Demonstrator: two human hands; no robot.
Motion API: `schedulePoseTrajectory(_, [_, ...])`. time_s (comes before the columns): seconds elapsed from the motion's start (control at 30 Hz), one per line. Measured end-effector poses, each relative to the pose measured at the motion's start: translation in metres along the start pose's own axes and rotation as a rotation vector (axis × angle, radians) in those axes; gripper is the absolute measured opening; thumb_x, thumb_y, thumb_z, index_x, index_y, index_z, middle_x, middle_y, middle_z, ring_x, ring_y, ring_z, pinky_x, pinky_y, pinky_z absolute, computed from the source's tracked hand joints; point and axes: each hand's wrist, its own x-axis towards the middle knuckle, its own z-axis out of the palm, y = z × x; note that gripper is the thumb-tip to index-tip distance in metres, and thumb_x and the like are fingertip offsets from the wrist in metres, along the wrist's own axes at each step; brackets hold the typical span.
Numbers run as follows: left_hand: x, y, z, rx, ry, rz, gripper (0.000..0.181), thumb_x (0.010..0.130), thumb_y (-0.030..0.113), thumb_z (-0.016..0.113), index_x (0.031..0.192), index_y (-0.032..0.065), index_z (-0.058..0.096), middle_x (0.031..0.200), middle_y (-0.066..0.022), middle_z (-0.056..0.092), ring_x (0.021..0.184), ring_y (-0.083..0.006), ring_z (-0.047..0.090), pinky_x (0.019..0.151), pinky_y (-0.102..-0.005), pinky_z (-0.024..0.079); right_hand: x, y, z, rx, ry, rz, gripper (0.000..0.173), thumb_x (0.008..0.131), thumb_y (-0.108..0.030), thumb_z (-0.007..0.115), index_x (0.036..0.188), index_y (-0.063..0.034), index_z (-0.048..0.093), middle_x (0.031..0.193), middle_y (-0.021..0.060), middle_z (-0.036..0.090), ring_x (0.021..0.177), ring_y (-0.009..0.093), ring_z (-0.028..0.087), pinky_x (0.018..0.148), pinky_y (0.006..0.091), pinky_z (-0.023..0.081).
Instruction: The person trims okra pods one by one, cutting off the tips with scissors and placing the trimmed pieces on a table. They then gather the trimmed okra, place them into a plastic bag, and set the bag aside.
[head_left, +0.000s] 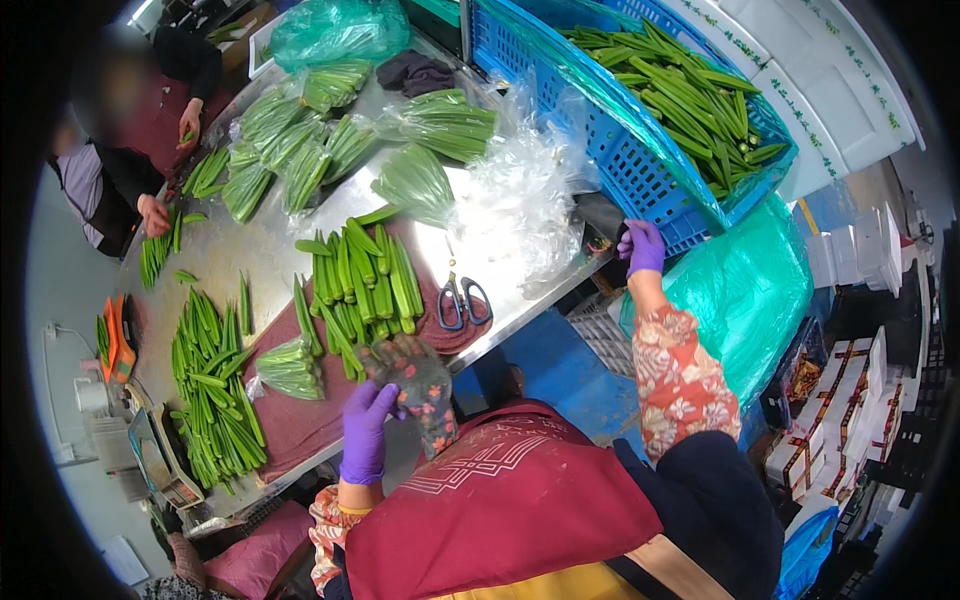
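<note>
My left hand (365, 429), in a purple glove, grips a dark sheer cloth with a floral print (424, 394) at the table's near edge. My right hand (642, 247), also gloved in purple, has its fingers closed on a black item (604, 217) beside the blue crate. Loose okra (367, 277) lies on a maroon cloth (289, 442) in front of me, with blue-handled scissors (463, 302) to its right. A small plastic bag of okra (291, 369) rests left of that okra. Clear plastic bags (525, 202) are heaped near the right hand.
A blue plastic crate (615, 142) of okra stands at the upper right. Filled bags of okra (300, 142) cover the table's far part; a long pile of okra (214, 390) lies left, by a scale (161, 457). Several people work around the table. A green plastic bag (735, 300) is at right.
</note>
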Motion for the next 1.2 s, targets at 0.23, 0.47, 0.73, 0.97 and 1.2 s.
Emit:
schedulePoseTrajectory(0.23, [0.003,-0.015,0.060,-0.080,-0.266,-0.202,0.014,0.087,0.012,0.055,0.092,-0.0006,0.059,0.074,-0.0011,0.057,0.062,-0.0071,0.050,0.059,-0.0210,0.042,-0.014,0.000,0.004,-0.981,-0.166,-0.276,0.033,0.079,-0.038,0.061,0.087,-0.0053,0.059,0.076,0.0122,0.061,0.066,0.026,0.061,0.061,0.0324,0.047])
schedulePoseTrajectory(0.47, [-0.016,-0.037,0.052,0.017,-0.414,-0.220,0.018,0.087,0.012,0.056,0.100,-0.0008,0.059,0.079,-0.0003,0.060,0.067,-0.0069,0.053,0.064,-0.0210,0.043,0.014,-0.009,0.012,0.027,-0.338,0.177,0.022,0.084,-0.029,0.048,0.079,-0.0099,0.057,0.062,0.0024,0.053,0.050,0.016,0.047,0.044,0.0282,0.036])
schedulePoseTrajectory(0.73, [-0.035,-0.067,0.015,0.016,-0.456,-0.288,0.014,0.089,0.013,0.053,0.092,0.0008,0.058,0.076,-0.0005,0.056,0.066,-0.0058,0.050,0.061,-0.0199,0.042,-0.065,-0.065,0.030,0.502,-0.345,-0.020,0.017,0.079,-0.019,0.057,0.087,-0.0049,0.059,0.082,0.0074,0.062,0.075,0.020,0.060,0.071,0.0327,0.049])
schedulePoseTrajectory(0.97, [-0.033,-0.096,0.010,0.008,-0.644,-0.366,0.018,0.091,0.019,0.050,0.096,0.0018,0.056,0.075,-0.0006,0.056,0.067,-0.0069,0.051,0.064,-0.0192,0.042,-0.183,-0.101,0.003,-0.611,-0.304,-0.658,0.010,0.078,-0.013,0.058,0.073,-0.0040,0.058,0.066,0.0079,0.054,0.062,0.020,0.054,0.058,0.0330,0.043])
schedulePoseTrajectory(1.2, [-0.033,-0.161,0.028,-0.349,-0.634,-0.814,0.025,0.090,0.023,0.052,0.106,0.0046,0.052,0.090,-0.0055,0.060,0.079,-0.0158,0.058,0.069,-0.0268,0.049,-0.352,0.057,-0.016,-1.192,-1.191,-0.369,0.026,0.074,-0.030,0.057,0.080,-0.0054,0.063,0.089,0.0171,0.053,0.082,0.032,0.053,0.069,0.0418,0.043])
